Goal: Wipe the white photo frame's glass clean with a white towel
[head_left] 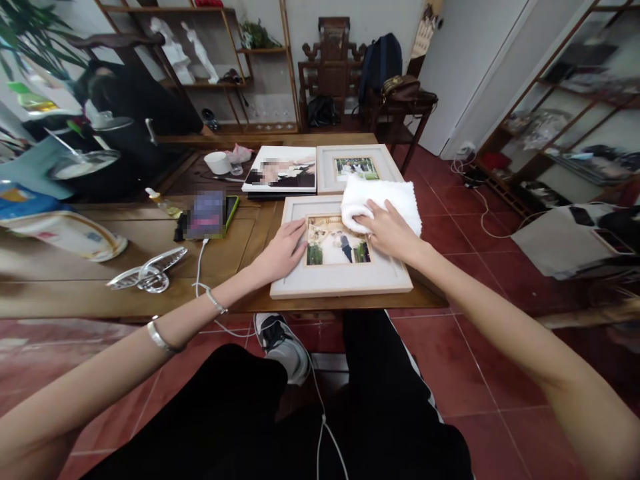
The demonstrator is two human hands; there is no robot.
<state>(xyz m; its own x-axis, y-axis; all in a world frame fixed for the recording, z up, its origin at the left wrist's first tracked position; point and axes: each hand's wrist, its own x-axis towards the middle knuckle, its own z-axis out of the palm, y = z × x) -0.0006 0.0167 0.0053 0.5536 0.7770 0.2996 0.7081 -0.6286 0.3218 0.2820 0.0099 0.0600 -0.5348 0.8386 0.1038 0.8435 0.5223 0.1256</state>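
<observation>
A framed photo (340, 283) with a pale wooden border lies flat at the near edge of the wooden table (125, 267). My left hand (283, 250) rests flat on the frame's left side, fingers stretched out. My right hand (387, 230) presses a white cloth (385, 197) against the frame's upper right part, fingers curled over the cloth. A second framed photo (357, 167) lies just behind, and a frameless photo print (281, 170) lies to its left.
A phone (207, 213) with a white cable sits left of the frame, beside a small bottle (163, 202), a white cup (217, 162) and a silvery ornament (147, 272). Shelves, a carved chair (331, 67) and a backpack (379, 60) stand behind; red tile floor lies to the right.
</observation>
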